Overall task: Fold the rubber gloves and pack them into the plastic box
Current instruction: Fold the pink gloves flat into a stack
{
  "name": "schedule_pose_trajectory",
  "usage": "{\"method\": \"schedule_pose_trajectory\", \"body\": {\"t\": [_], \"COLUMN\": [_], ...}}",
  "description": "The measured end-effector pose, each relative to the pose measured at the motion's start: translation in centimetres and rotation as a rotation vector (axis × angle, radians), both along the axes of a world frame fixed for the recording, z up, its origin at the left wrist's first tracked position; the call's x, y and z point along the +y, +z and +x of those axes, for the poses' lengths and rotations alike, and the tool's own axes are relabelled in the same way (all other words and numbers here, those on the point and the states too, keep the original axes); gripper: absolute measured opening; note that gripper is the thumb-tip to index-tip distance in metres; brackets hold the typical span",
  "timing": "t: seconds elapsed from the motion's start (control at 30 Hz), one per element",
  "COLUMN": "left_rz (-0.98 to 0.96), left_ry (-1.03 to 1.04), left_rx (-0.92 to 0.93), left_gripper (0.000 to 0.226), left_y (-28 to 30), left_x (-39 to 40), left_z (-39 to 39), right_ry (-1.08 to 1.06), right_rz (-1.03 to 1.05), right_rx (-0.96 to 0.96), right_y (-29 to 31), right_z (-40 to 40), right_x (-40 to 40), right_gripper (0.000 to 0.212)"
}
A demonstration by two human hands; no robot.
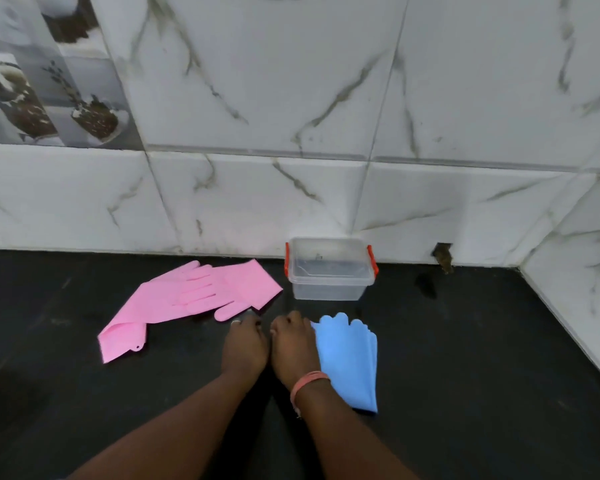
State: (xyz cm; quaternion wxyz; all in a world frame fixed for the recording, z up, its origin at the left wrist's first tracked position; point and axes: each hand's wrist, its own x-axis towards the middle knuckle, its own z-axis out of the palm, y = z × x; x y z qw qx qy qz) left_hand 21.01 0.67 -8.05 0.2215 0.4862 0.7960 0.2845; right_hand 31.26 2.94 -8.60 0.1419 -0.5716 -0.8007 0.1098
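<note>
The flat pale-blue rubber gloves (352, 362) lay on the black table (465, 341) just to the right of my hands, stacked one on the other as far as I could judge, long axis running from me toward the wall, fingertips pointing away. My right hand (293, 348) was the nearer: it rested curled at their left edge, touching it, though I could not tell whether it pinched anything. My left hand (245, 348) sat beside it, fingers curled under, on bare table and holding nothing visible. Two soft pink rubber gloves (187, 299) lay overlapped and unfolded to the left, long axis slanting. One clear plastic box with red side clips (329, 270), lidless and seemingly empty, stood against the white marble-tiled wall (291, 98), beyond the blue pair. In my judgement nothing was packed yet.
</note>
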Motion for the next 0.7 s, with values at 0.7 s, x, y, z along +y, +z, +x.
{"method": "schedule_pose_trajectory", "body": {"t": [0.7], "left_rz": [-0.41], "left_ry": [0.088], "left_rx": [0.093], "left_gripper": [0.072], "left_y": [-1.0], "left_x": [-3.9], "left_z": [-24.9], "right_ry": [-0.396], "right_rz": [-0.001], "right_rx": [0.927], "right_y": [9.3], "right_z": [-13.6], "right_x": [1.0], "right_gripper": [0.006]}}
